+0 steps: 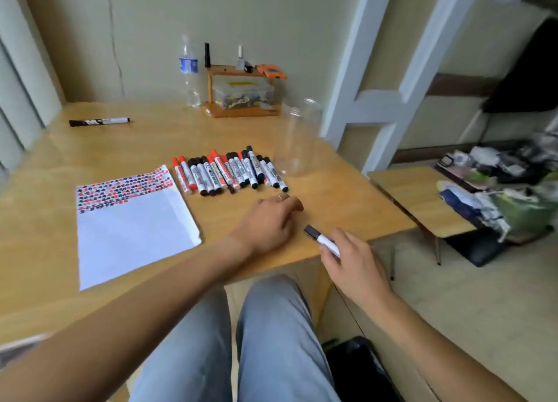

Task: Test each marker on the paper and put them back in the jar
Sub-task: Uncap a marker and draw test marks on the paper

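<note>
Over table [347,208], right hand [353,259] grips marker [321,240]; left hand [271,220] relaxed, empty, alongside.

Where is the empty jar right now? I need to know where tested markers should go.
In the head view the clear jar stands upright on the table, right of centre, just beyond the right end of the marker row.
</note>
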### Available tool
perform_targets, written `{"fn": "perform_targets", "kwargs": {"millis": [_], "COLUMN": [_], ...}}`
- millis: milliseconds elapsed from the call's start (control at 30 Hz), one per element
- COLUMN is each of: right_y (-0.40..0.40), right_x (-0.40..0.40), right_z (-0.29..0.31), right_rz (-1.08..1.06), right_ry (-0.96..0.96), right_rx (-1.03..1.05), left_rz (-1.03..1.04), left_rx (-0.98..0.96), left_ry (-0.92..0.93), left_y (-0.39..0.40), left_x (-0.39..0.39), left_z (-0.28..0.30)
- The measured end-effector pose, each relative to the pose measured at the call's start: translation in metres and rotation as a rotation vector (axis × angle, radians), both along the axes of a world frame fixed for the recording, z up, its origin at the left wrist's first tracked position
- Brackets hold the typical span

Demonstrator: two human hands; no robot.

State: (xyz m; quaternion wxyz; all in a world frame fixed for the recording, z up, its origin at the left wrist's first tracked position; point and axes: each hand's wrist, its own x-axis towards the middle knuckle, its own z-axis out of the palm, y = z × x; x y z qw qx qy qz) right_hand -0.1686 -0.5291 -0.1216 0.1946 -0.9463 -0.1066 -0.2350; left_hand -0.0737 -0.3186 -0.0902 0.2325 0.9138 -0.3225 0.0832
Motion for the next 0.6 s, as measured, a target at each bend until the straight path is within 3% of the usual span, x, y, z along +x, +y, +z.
{"fn": "perform_targets", "kwargs": {"millis": [167,433,600], "right_y": [-0.047,-0.087,-0.093], "right_x": [-0.067,-0.117,-0.12], "right_z": [-0.058,-0.178,-0.207], "right_rz": [-0.305,-0.591,-0.671], "right_ry": [0.034,0.582,0.721], "right_rx": [0.088,0.146,0.106], "left_rz": [-0.059,-0.068,-0.04], "left_rx": [0.217,0.295,0.293], "left_ry": [0.128,0.115,0.118], "left_y": [-0.041,-0.035,-0.034], "left_x": [-0.006,-0.001,0.002], "left_z": [-0.013,-0.017,-0.019]}}
